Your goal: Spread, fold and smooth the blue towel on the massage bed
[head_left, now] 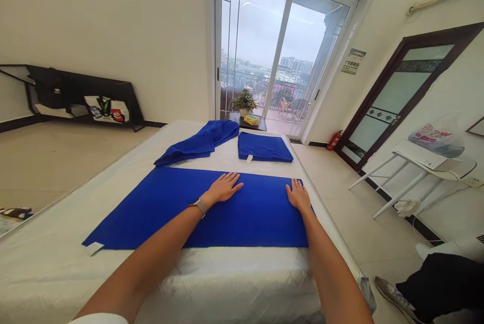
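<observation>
The left hand (pixel 224 188) and right hand (pixel 298 195) lie flat, fingers (pixel 235 178) extended and slightly spread, gripping nothing, on the blue cloth (pixel 249 218) along the mattress's (pixel 49 273) near edge. Uneven pressure could skew or wrinkle it; a forward push might bunch it against the crumpled cloth (pixel 200 143). The right edge is tight; more room lies leftward.

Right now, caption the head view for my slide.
Left hand and right hand rest on a flat blue cloth, folded cloth and rumpled cloth beyond.
</observation>
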